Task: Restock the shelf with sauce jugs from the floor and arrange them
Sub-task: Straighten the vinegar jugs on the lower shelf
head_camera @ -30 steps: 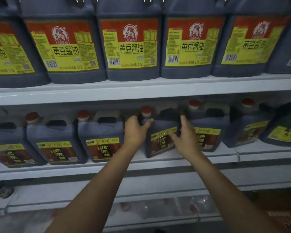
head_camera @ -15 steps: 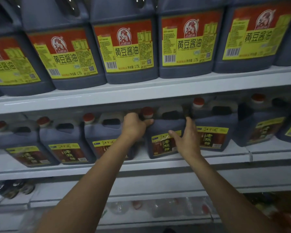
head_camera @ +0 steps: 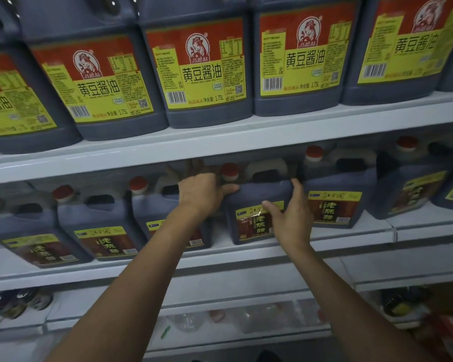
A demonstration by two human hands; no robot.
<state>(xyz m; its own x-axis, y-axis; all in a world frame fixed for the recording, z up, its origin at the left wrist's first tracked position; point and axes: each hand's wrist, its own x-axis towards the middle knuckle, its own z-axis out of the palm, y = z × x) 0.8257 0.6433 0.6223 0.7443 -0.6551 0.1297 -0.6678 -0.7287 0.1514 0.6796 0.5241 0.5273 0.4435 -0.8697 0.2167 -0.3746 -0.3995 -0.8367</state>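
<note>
White metal shelving filled the view, its tiers running from the left edge to the right. On the upper shelf (head_camera: 220, 142) stood a row of large dark soy sauce jugs (head_camera: 199, 71) with red and yellow labels, packed side by side out to both ends. On the middle shelf (head_camera: 246, 254) sat a row of smaller dark vinegar jugs (head_camera: 100, 226) with red caps and brown and yellow labels, set near the front edge at the left end and farther back toward the right.

Near the middle of that row, the left hand (head_camera: 202, 192) rested on the top left shoulder of one jug (head_camera: 256, 212), its thumb stretched across the jug's front upper edge below the red cap (head_camera: 229, 171) and its fingers curled over the top behind, out of sight. The right hand (head_camera: 290, 218) held the same jug on its right side, thumb lying across the label and fingers reaching up along the right corner, spread around the body. The jug stood upright on the middle shelf, a small gap on its left, its right side close to the next jug (head_camera: 335, 202).

Below, on the lower shelf (head_camera: 183, 296), dim items lay blurred, with dark cans (head_camera: 13, 304) at its left end.
</note>
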